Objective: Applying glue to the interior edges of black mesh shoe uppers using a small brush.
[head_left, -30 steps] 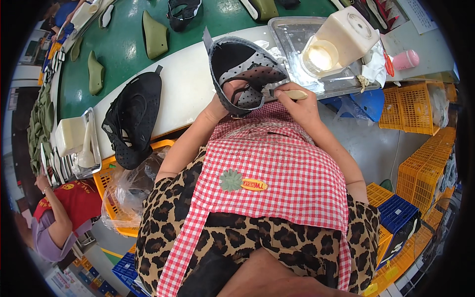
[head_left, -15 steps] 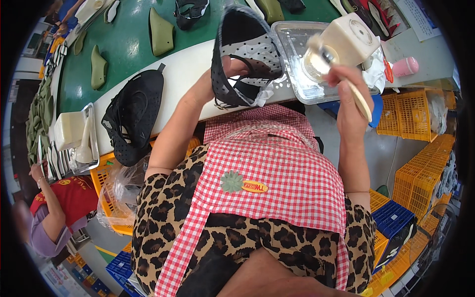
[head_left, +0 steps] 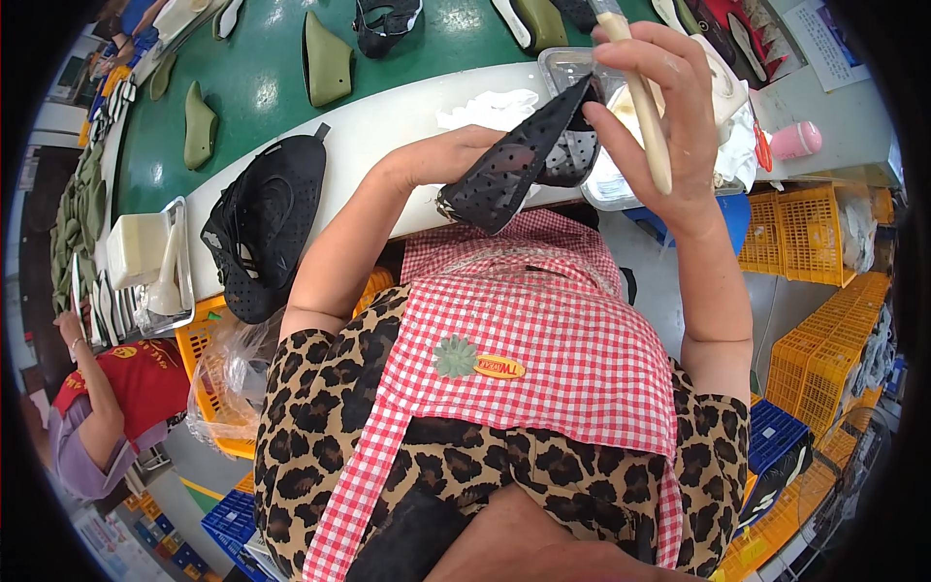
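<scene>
My left hand (head_left: 446,155) is closed on a black shoe upper (head_left: 509,165) with small perforations, tilted over the white table edge in front of my apron. The hand's fingertips are hidden behind the upper. My right hand (head_left: 679,107) grips a brush by its pale wooden handle (head_left: 648,126), held upright. The brush's bristles are out of view at the top. My right thumb and fingers are beside the upper's upper-right edge; whether they also pinch it, I cannot tell. Behind that hand, a clear plastic tray (head_left: 560,60) and a whitish square container (head_left: 729,89) are partly covered.
Crumpled white tissue (head_left: 490,109) lies beyond my left hand. Another black upper (head_left: 267,223) sits to the left, near a tray with a whitish container (head_left: 139,250). Green shoe lasts (head_left: 328,60) stand on the table. Yellow crates (head_left: 795,238) are at right; a co-worker (head_left: 112,398) is at left.
The brush has come up out of the tray and moved with my right hand toward the upper. The upper has turned from upright to tilted, and the tissue now shows behind it.
</scene>
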`<action>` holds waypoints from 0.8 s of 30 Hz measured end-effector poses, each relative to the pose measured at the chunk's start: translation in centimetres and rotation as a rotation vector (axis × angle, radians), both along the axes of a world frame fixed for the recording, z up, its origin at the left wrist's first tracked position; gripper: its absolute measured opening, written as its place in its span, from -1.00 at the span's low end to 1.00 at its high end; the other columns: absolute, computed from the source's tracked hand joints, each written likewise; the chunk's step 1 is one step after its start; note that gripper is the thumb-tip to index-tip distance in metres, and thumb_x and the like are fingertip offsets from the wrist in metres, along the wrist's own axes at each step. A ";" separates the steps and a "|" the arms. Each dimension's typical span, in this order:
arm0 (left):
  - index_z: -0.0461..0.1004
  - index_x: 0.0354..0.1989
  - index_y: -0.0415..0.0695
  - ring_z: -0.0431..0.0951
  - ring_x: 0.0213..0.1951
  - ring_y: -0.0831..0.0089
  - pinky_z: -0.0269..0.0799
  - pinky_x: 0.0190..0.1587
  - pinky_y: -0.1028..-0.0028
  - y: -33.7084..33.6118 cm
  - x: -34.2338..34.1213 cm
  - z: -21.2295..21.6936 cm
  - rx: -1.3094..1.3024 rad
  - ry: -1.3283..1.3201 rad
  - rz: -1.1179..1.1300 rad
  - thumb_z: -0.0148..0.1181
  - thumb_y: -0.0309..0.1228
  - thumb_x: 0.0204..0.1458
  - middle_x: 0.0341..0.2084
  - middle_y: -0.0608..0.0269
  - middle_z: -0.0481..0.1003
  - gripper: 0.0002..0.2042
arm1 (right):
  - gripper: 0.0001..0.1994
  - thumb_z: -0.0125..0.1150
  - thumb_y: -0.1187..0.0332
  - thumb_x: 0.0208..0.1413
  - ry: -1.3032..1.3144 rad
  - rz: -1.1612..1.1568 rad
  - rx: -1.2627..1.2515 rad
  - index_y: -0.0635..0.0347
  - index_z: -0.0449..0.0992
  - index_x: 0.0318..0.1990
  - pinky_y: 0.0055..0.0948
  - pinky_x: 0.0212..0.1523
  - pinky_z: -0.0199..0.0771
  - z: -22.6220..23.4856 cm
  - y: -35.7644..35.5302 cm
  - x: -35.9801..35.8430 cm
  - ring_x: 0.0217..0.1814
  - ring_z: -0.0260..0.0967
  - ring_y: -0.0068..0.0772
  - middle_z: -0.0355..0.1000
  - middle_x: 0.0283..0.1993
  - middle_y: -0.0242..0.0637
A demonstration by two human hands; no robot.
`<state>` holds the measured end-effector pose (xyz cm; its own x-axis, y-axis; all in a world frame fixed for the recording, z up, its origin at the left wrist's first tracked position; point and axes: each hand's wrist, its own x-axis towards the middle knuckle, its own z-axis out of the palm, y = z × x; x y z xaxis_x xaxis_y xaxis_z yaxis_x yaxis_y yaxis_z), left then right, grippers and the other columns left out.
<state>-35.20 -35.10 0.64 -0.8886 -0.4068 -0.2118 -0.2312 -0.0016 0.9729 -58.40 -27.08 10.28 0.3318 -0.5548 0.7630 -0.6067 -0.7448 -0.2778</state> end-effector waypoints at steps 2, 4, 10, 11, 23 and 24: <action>0.51 0.00 -0.33 0.49 -0.05 0.45 0.36 0.11 0.45 0.0 0.1 -0.5 -0.016 -0.040 0.004 0.08 -0.30 0.27 -0.09 0.16 0.56 -0.67 | -0.44 0.34 0.71 -0.19 -0.027 -0.004 0.007 0.14 0.43 0.07 -0.29 0.17 0.36 0.0 -0.6 0.2 0.21 0.30 -0.17 0.35 0.09 -0.16; 0.49 0.12 -0.21 0.49 -0.11 0.56 0.42 0.00 0.50 -0.2 0.1 -1.6 -0.083 0.103 -0.061 0.10 -0.15 0.27 -0.15 0.24 0.58 -0.59 | -0.44 0.29 0.75 -0.22 0.016 0.019 -0.015 0.12 0.46 0.03 -0.33 0.14 0.39 0.2 -1.1 0.4 0.14 0.35 -0.19 0.35 0.08 -0.17; 0.51 0.06 -0.28 0.48 -0.06 0.50 0.37 0.04 0.47 0.9 0.0 -0.5 0.012 0.168 0.263 0.08 -0.44 0.16 -0.08 0.22 0.56 -0.68 | -0.49 0.26 0.78 -0.20 0.045 -0.054 0.013 0.14 0.49 -0.01 -0.38 0.03 0.45 -0.5 -0.9 0.3 -0.01 0.41 -0.28 0.33 0.04 -0.18; 0.51 0.06 -0.28 0.48 -0.06 0.50 0.37 0.04 0.47 0.8 0.6 -0.8 0.014 0.169 0.259 0.08 -0.44 0.16 -0.08 0.22 0.56 -0.68 | -0.49 0.26 0.78 -0.20 0.047 -0.057 0.015 0.14 0.49 -0.01 -0.38 0.03 0.45 -0.6 -1.1 0.2 -0.01 0.41 -0.28 0.33 0.04 -0.18; 0.57 -0.04 -0.13 0.47 -0.37 0.66 0.41 -0.22 0.56 2.1 5.3 -3.9 0.135 -0.064 0.326 0.24 -0.40 0.15 -0.30 0.41 0.54 -0.78 | -0.51 0.34 0.72 -0.17 -0.075 -0.212 0.009 0.13 0.51 -0.01 -0.36 0.04 0.42 -1.7 -3.3 -2.0 0.02 0.40 -0.25 0.38 0.02 -0.19; 0.58 -0.06 -0.13 0.48 -0.37 0.66 0.41 -0.24 0.58 1.8 5.3 -3.8 0.162 -0.004 0.357 0.24 -0.41 0.15 -0.37 0.42 0.54 -0.79 | -0.53 0.36 0.69 -0.16 -0.023 -0.249 -0.070 0.13 0.51 -0.01 -0.35 0.06 0.41 -1.5 -3.5 -2.1 0.02 0.40 -0.24 0.40 0.01 -0.20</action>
